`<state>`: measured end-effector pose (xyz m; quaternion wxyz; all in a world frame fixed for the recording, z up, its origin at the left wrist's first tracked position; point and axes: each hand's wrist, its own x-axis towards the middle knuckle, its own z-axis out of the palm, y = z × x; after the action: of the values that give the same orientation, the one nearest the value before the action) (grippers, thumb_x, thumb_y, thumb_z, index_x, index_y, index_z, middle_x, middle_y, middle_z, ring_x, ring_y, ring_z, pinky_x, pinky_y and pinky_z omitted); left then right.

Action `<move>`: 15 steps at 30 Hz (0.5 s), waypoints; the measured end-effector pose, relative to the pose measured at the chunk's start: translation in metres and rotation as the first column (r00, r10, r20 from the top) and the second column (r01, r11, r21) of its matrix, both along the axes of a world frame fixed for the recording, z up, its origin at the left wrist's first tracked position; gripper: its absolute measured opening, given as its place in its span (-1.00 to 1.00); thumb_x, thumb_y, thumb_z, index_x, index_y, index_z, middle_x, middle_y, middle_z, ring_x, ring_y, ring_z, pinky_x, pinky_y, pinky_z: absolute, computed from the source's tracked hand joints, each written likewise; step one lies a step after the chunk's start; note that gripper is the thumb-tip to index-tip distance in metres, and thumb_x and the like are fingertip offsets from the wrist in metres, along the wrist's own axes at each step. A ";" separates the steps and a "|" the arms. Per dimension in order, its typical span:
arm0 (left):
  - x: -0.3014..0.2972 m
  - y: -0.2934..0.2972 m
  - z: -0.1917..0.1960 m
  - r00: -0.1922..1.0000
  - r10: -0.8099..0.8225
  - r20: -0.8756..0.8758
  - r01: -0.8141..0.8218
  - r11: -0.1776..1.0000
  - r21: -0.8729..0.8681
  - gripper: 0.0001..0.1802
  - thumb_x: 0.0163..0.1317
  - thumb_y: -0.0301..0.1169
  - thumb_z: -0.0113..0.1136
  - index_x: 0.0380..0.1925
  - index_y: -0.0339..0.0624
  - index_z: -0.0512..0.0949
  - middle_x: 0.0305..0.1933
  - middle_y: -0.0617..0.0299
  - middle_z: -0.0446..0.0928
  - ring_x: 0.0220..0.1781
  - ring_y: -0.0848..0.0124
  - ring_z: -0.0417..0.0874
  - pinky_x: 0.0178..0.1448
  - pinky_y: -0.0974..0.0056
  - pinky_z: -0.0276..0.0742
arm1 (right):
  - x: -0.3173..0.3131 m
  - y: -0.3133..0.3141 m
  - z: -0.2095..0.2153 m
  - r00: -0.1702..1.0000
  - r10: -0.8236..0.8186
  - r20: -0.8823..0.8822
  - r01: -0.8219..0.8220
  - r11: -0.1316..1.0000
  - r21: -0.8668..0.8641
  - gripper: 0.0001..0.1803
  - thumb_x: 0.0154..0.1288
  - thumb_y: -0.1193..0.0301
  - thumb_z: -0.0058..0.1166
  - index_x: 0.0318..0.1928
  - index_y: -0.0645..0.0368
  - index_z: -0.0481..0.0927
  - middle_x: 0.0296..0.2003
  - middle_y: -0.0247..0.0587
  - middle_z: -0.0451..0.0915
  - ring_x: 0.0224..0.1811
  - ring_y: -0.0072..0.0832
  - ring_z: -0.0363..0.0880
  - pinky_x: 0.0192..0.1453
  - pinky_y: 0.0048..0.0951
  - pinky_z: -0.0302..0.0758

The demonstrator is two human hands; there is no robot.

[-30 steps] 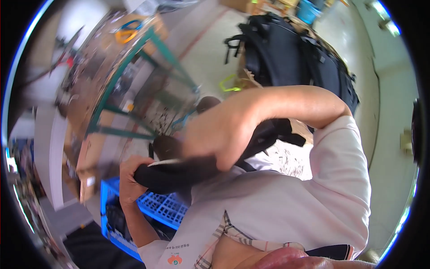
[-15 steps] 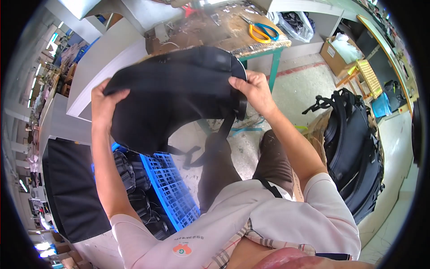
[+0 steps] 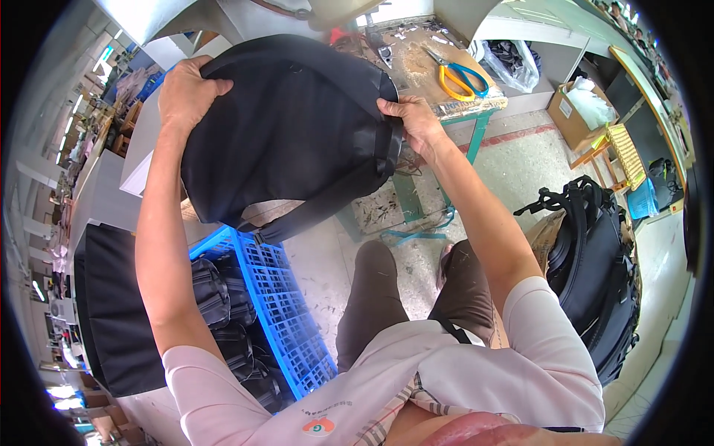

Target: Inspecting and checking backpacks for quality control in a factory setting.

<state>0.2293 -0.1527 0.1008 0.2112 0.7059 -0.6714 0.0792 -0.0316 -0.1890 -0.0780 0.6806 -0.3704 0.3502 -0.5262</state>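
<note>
Black fabric piece [image 3: 290,126], head view: suspended between the separated hands and touching both; left hand [image 3: 184,95] clamped on its upper-left edge, right hand [image 3: 416,125] pinching its right edge; long axis unclear amid folds.

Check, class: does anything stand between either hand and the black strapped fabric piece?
Nothing visible does: the left hand grips the black strapped fabric piece at its upper left, the right hand at its right edge, both directly. The yellow-and-blue-handled scissors lie aside on the worktable.
</note>
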 end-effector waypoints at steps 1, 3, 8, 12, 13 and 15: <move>-0.001 -0.003 0.001 1.000 0.008 0.005 -0.008 1.000 -0.017 -0.63 -0.26 -0.31 0.25 -0.31 -0.05 0.58 -0.41 0.13 0.57 -0.31 0.25 0.58 -0.19 0.25 0.43 | -0.001 -0.004 -0.001 1.000 0.005 0.008 -0.005 1.000 0.002 -0.85 0.01 0.51 0.14 -0.43 0.36 0.51 -0.56 -0.25 0.52 -0.62 -0.58 0.46 -0.58 -0.57 0.43; -0.003 -0.007 0.002 1.000 0.014 0.011 -0.014 0.999 -0.032 -0.61 -0.26 -0.30 0.25 -0.29 -0.03 0.57 -0.40 0.13 0.57 -0.30 0.25 0.58 -0.18 0.25 0.44 | -0.004 -0.008 -0.005 1.000 0.008 0.016 -0.008 1.000 0.006 -0.86 0.01 0.50 0.14 -0.43 0.34 0.51 -0.56 -0.27 0.52 -0.63 -0.58 0.45 -0.59 -0.58 0.43; -0.020 -0.008 0.004 0.986 -0.033 0.165 0.042 0.998 -0.054 -0.59 -0.26 -0.27 0.25 -0.27 -0.06 0.56 -0.39 0.09 0.56 -0.27 0.18 0.56 -0.16 0.23 0.44 | -0.014 0.002 -0.006 0.996 0.022 0.082 -0.026 0.999 0.048 -0.84 0.03 0.49 0.13 -0.36 0.31 0.50 -0.49 -0.30 0.53 -0.55 -0.58 0.47 -0.48 -0.54 0.46; -0.022 -0.003 -0.006 0.976 -0.075 0.204 0.102 0.987 -0.123 -0.59 -0.25 -0.28 0.23 -0.28 -0.12 0.55 -0.38 0.05 0.55 -0.27 0.13 0.55 -0.14 0.21 0.43 | -0.028 0.028 -0.001 0.999 -0.005 0.049 0.001 0.996 0.091 -0.83 0.06 0.51 0.08 -0.32 0.35 0.47 -0.42 -0.22 0.53 -0.41 -0.51 0.52 -0.35 -0.47 0.50; -0.022 0.005 -0.006 0.973 -0.158 0.170 0.165 0.986 -0.027 -0.59 -0.25 -0.31 0.23 -0.27 -0.15 0.54 -0.39 0.02 0.55 -0.28 0.15 0.56 -0.14 0.22 0.43 | -0.036 0.033 -0.002 1.000 0.004 0.024 -0.005 0.999 0.046 -0.80 0.08 0.49 0.06 -0.29 0.39 0.46 -0.38 -0.16 0.53 -0.36 -0.47 0.52 -0.31 -0.47 0.50; -0.020 0.025 -0.013 0.961 -0.262 -0.089 0.275 0.940 0.202 -0.61 -0.22 -0.43 0.20 -0.28 -0.32 0.52 -0.42 -0.02 0.55 -0.36 0.23 0.58 -0.18 0.30 0.44 | -0.043 0.043 0.012 1.000 -0.010 -0.030 0.011 0.999 0.036 -0.74 0.09 0.43 0.06 -0.27 0.41 0.46 -0.37 -0.14 0.53 -0.36 -0.46 0.52 -0.31 -0.48 0.50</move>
<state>0.2092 -0.1281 0.0875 0.1636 0.6284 -0.7592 -0.0443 -0.0741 -0.1460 -0.0659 0.6792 -0.3638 0.3718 -0.5178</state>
